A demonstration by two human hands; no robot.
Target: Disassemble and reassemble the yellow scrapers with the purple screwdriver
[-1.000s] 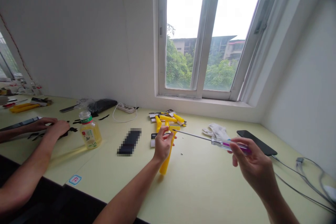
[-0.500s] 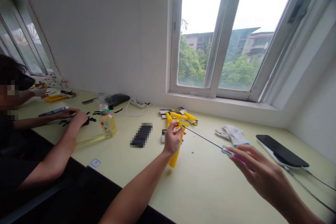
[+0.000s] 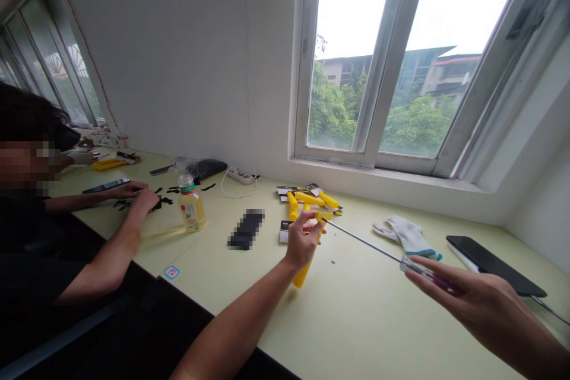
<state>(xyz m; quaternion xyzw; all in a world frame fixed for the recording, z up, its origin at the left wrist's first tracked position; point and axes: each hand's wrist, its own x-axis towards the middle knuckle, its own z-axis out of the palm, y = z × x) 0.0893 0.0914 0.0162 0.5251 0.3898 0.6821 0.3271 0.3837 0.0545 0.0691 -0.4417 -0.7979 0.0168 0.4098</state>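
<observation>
From my remote seat, the thin steel screwdriver shaft [image 3: 361, 241] looks bright and smooth, with a polished sheen. The clear magenta plastic screwdriver handle [image 3: 427, 273] is glossy, almost glassy. The yellow plastic tool [image 3: 303, 273] has a smooth, moulded finish with a soft shine. The white knit cotton glove [image 3: 407, 236] reads matt and rough — plainly cloth. The black smartphone [image 3: 494, 264] has a glossy, reflective face. Underneath it all, the pale yellow-green bench [image 3: 356, 320] looks smooth and nearly matt — a laminate, as far as I can tell.

White work glove [image 3: 406, 236], black smartphone [image 3: 494, 264], drink bottle [image 3: 192, 208], power strip [image 3: 241, 176]
</observation>
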